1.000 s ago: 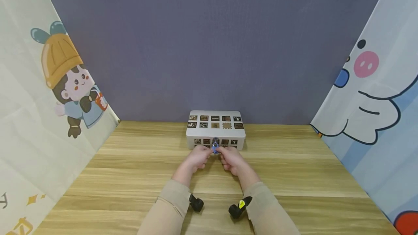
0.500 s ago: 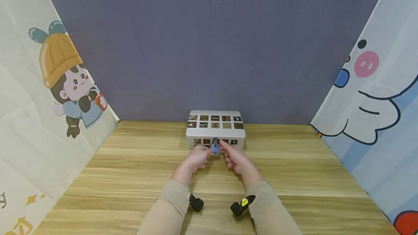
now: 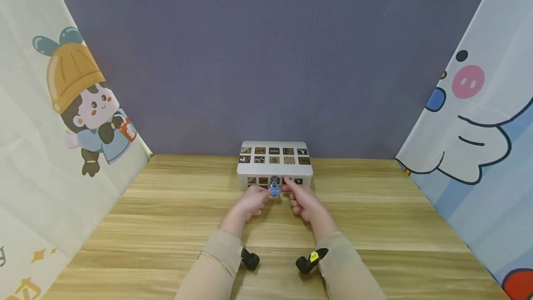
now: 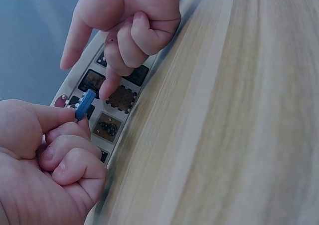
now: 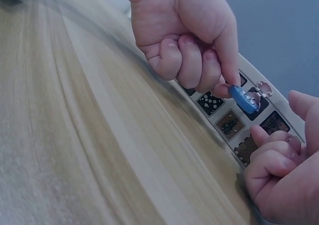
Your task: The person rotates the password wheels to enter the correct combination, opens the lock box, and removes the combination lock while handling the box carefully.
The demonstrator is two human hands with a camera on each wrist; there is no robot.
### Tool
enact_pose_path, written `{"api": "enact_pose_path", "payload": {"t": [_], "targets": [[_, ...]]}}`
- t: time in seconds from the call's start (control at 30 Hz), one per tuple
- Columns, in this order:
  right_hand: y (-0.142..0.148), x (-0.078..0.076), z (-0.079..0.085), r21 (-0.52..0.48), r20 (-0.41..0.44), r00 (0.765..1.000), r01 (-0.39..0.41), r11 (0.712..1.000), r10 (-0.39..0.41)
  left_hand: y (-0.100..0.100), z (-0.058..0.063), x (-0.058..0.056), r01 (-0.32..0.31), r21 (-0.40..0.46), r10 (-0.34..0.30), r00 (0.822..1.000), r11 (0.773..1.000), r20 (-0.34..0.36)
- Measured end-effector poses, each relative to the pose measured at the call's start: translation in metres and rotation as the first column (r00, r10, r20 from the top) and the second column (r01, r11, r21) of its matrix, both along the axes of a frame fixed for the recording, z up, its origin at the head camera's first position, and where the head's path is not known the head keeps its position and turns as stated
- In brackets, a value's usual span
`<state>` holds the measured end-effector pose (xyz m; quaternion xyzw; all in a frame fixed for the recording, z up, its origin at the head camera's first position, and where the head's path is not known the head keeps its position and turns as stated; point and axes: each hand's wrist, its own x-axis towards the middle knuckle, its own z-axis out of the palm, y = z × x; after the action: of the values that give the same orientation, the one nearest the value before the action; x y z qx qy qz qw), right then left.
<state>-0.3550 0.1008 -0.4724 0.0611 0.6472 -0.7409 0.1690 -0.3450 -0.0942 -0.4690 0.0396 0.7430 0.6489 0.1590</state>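
A small blue combination padlock (image 3: 275, 190) with a row of pale dials hangs at the front of a white box (image 3: 275, 170) printed with dark square pictures. My left hand (image 3: 252, 199) pinches the padlock between thumb and forefinger, its other fingers curled. To the right of the padlock is my right hand (image 3: 305, 202), touching nothing that I can make out. Its thumb and forefinger stand out apart while the other fingers are curled in, as the right wrist view shows. A metal latch (image 5: 264, 88) shows on the box beside the padlock (image 5: 244, 99).
The box sits at the back of a wood-grain table (image 3: 187, 226), against a grey-blue partition (image 3: 266, 59). Cartoon-printed cloths (image 3: 33, 142) flank the table on both sides. Black wrist cameras (image 3: 250, 260) are strapped at both sleeves.
My right hand has let go of the padlock and drawn off a little to the right, thumb and forefinger spread. The left hand keeps its pinch on the padlock in place.
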Motion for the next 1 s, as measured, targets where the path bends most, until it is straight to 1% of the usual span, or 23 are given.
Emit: {"api": "enact_pose_path", "payload": {"t": [0.3, 0.5, 0.63, 0.8, 1.0], "targets": [[-0.003, 0.001, 0.0, 0.002, 0.0, 1.0, -0.012, 1.0, 0.012, 0.0, 0.0, 0.0, 0.005, -0.003, -0.005, 1.0, 1.0, 0.001], [-0.007, 0.003, 0.0, 0.014, -0.018, 0.999, -0.029, 0.999, 0.029, 0.0, 0.0, -0.001, 0.004, -0.006, -0.004, 1.0, 1.0, -0.004], [-0.01, 0.004, -0.001, 0.017, -0.04, 0.998, -0.052, 0.999, 0.053, 0.0, 0.0, 0.0, 0.005, 0.004, -0.005, 1.0, 1.0, 0.0], [-0.014, 0.006, -0.002, 0.045, -0.095, 0.991, -0.087, 0.995, 0.091, -0.001, -0.001, 0.0, 0.007, 0.012, -0.006, 1.0, 1.0, -0.006], [-0.016, 0.008, -0.004, 0.074, -0.13, 0.987, -0.083, 0.994, 0.092, 0.0, -0.002, -0.001, 0.003, 0.016, -0.003, 1.0, 1.0, -0.008]]}}
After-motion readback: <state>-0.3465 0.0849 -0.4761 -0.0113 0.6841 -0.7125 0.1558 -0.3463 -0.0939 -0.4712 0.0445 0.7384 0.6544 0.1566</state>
